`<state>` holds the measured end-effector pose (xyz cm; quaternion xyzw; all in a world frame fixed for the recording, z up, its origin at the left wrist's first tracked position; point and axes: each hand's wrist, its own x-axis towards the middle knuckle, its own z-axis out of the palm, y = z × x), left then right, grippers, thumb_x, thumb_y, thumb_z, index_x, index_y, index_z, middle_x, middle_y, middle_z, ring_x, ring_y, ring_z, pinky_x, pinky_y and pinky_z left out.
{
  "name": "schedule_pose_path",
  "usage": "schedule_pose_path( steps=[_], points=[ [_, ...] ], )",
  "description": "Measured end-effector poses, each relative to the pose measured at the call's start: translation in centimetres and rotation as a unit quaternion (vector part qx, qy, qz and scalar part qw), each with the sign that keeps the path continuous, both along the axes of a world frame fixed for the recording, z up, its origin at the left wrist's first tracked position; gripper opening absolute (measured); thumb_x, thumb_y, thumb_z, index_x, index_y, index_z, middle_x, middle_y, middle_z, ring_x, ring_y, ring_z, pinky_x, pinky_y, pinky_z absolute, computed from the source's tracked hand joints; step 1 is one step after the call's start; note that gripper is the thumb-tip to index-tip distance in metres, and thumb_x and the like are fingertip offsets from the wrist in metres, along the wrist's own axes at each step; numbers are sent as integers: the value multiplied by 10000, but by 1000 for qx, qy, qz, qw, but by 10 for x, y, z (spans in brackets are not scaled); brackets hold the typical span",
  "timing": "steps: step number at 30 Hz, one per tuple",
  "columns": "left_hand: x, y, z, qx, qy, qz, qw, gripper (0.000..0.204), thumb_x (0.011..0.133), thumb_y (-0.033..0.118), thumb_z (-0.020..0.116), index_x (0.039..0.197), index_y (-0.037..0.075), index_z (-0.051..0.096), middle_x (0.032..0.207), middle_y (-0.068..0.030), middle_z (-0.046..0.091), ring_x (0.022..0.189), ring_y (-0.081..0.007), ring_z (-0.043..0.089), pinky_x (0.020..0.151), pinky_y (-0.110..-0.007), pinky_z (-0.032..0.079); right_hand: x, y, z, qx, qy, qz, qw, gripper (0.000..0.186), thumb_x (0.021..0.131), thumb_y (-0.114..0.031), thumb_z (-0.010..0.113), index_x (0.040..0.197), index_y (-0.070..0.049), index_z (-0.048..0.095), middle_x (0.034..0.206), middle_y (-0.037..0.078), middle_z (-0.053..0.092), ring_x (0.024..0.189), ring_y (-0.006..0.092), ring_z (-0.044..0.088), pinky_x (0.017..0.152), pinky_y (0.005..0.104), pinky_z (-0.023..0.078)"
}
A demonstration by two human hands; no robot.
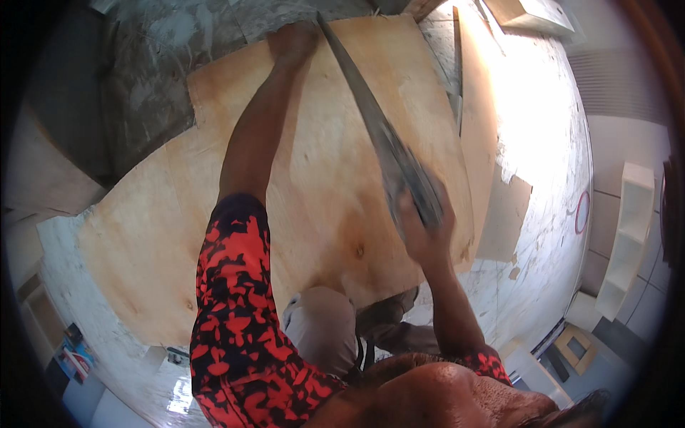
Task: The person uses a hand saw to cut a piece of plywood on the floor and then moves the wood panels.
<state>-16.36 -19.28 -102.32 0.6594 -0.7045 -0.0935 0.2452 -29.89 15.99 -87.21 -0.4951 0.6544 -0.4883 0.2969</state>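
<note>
Handsaw (369, 107) held in right grip (430, 234) toward 3 o'clock; blade slanted up to 12 o'clock over plywood sheet (321, 178), handle end blurred. Left grip (294, 44) placed at sheet's far edge beside blade tip, between 11 and 12; fingers indistinct. Knee (321, 321) noted at 6, white shelf unit (630, 225) at 3.

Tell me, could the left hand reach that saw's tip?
Probably yes: the left hand, at the far edge of the plywood, is close beside the saw tip, with nothing visible between them.

Red-black patterned sleeves (239, 303); grey trousers (322, 324)
</note>
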Motion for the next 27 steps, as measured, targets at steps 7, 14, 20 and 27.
schedule_pose_path(
  steps=[7, 14, 20, 27],
  points=[
    [-20, -6, 9, 43, -38, -39, 998, 350, 866, 254, 441, 1028, 45, 670, 1064, -161, 665, 1034, -328, 606, 913, -449, 413, 4, -173, -19, 23, 22, -8, 999, 335, 827, -197, 631, 1076, 23, 588, 900, 136, 650, 820, 186, 615, 754, 306, 487],
    [-13, 8, 18, 66, 3, -11, 998, 371, 876, 264, 423, 1032, 40, 674, 1072, -162, 664, 1047, -326, 608, 924, -462, 411, 0, 16, 6, -23, 49, 14, 998, 406, 876, -173, 620, 1221, 20, 525, 1136, 142, 619, 1042, 196, 591, 895, 313, 464],
    [-27, -10, -15, 9, 0, -30, 1000, 406, 908, 293, 368, 1110, 66, 636, 1157, -178, 626, 1098, -340, 582, 929, -492, 405, 9, -176, -13, 44, 47, -3, 998, 337, 818, -164, 621, 1095, 17, 559, 941, 188, 631, 871, 270, 619, 786, 351, 481],
    [-6, -3, -4, 62, -3, -26, 998, 403, 920, 311, 362, 1104, 83, 638, 1153, -196, 622, 1083, -349, 588, 926, -511, 400, 0, 16, 10, 34, 48, -1, 998, 356, 903, -131, 583, 1188, 74, 528, 1134, 164, 621, 1061, 184, 586, 902, 306, 460]
  ],
)
